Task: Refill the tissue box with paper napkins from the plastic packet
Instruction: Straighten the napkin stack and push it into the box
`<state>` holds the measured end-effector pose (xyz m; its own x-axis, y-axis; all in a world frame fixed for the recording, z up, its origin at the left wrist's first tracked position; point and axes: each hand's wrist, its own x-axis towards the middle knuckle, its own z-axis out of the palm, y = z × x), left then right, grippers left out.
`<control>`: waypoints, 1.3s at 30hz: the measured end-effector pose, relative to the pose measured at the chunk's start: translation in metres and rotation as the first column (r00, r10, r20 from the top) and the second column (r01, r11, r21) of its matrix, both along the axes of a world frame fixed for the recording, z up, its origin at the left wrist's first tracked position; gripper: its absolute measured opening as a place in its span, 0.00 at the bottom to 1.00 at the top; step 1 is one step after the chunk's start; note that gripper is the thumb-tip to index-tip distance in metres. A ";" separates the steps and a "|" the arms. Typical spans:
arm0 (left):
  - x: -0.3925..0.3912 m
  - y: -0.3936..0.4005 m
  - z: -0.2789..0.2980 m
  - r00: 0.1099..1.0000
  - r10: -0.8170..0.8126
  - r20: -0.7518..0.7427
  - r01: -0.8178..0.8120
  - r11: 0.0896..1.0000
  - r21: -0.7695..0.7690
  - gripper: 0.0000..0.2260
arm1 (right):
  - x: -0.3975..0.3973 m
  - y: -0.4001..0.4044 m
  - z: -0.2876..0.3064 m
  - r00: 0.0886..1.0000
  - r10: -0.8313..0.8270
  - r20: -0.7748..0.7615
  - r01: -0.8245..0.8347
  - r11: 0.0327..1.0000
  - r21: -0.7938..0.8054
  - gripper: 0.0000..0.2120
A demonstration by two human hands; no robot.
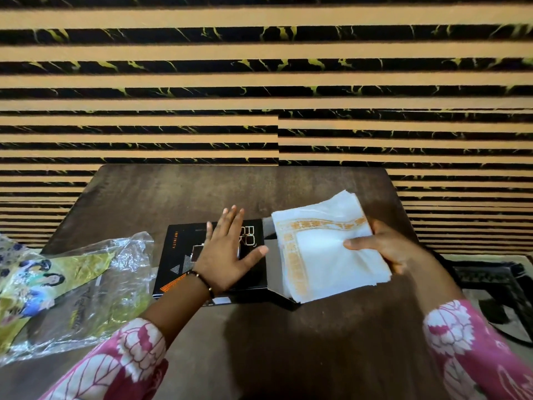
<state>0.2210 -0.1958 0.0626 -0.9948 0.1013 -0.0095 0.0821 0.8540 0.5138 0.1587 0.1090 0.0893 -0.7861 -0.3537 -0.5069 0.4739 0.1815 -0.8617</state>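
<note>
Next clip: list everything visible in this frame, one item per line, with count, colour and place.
Black cardboard tissue box: one, black with orange and grey print, table centre, right end open.
Stack of white paper napkins: one stack, white with orange border, at the box's open right end.
Clear plastic packet: one, transparent with yellow-green print, table's left side, crumpled.
Dark brown wooden table: one, under everything.
Striped wall: tan and black bands, behind the table.
Left hand: fingers straight, pressing flat on the box top.
Right hand: grips the napkin stack.
</note>
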 end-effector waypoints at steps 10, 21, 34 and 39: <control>-0.031 0.064 0.076 0.825 -0.465 0.321 0.357 0.869 0.342 0.34 | 0.021 -0.012 0.058 0.862 0.397 -0.316 -0.337 0.914 0.228 0.25; -0.007 0.062 0.057 0.820 -0.388 0.420 -0.255 0.409 0.876 0.17 | 0.055 0.021 0.001 0.946 -0.201 0.256 0.320 0.720 -0.616 0.37; 0.003 0.042 0.034 0.713 -0.382 0.588 -0.225 0.670 0.707 0.21 | 0.057 -0.001 -0.014 0.952 0.033 0.303 0.091 0.919 -0.384 0.30; -0.001 0.041 0.033 0.797 -0.285 0.532 -0.334 0.525 0.783 0.15 | 0.048 -0.005 -0.024 0.953 -0.116 0.281 0.246 0.836 -0.491 0.23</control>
<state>0.2204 -0.1547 0.0953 -0.8224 0.3445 -0.4528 -0.4779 0.0134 0.8783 0.2063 0.1042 0.0656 -0.7456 -0.4769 -0.4656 0.6499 -0.3657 -0.6662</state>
